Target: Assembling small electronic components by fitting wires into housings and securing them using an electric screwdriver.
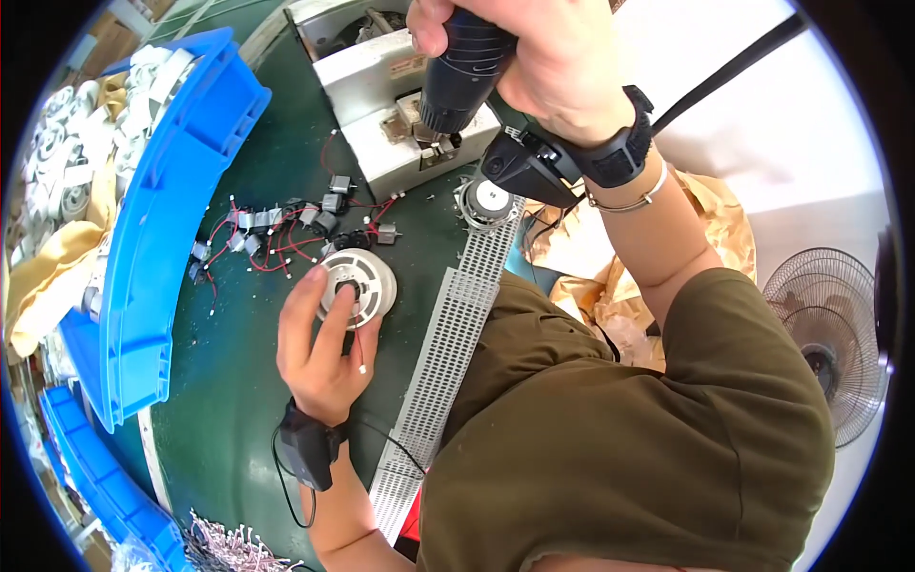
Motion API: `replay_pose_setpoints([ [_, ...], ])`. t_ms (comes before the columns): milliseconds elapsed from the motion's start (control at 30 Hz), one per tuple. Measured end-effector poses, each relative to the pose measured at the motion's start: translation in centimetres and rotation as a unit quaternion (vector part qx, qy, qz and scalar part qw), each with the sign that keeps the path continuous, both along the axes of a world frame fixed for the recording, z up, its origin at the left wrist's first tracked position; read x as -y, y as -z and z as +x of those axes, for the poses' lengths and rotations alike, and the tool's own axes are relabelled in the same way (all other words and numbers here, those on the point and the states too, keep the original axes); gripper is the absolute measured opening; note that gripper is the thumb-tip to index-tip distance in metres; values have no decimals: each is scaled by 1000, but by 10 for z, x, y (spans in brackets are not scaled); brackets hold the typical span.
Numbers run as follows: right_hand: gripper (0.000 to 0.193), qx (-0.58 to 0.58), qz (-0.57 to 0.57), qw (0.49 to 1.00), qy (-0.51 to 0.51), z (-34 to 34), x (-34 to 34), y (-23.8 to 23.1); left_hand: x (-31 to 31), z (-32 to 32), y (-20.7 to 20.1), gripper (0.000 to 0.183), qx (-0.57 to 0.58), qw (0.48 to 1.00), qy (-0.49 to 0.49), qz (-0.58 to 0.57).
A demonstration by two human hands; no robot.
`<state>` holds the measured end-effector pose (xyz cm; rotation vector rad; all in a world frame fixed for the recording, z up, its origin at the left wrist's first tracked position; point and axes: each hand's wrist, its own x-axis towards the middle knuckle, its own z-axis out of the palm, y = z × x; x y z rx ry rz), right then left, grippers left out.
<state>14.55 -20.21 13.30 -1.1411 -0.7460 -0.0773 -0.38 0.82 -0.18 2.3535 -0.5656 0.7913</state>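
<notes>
My right hand [562, 67] is wrapped round a black powered screwdriver [462, 81]. Its nose points down at the metal outlet of a grey-white box-shaped machine [405, 157], probably a screw feeder; whether the bit touches is hard to see. My left hand [324, 367] grips a round white plastic housing [381, 286] on the green table. Two of its fingers reach over the rim towards a small dark part [349, 289] in the middle. A red wire with a white plug hangs from the housing. Beyond it lie several small motors [324, 222] with red wires.
Blue bins [143, 229] stand on the left, the larger one full of white and tan parts. A perforated metal strip [443, 343] runs along the near table edge, with a round silver and white part [489, 200] at its end. A fan [829, 334] stands on the right.
</notes>
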Motion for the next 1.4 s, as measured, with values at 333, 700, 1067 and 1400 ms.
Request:
replay_pose_setpoints([
  [333,35,1,-31,998,54,4,10,11,3,-3,-1,38,6,1000,-3,15],
  [700,42,-6,-40,995,89,-14,6,11,1,0,0,39,16,1000,5,15],
  [1067,41,-21,-40,995,91,-13,1,17,1,-1,0,39,11,1000,0,15],
  [1400,41,51,13,995,90,-7,0,12,0,0,2,41,15,1000,6,11],
])
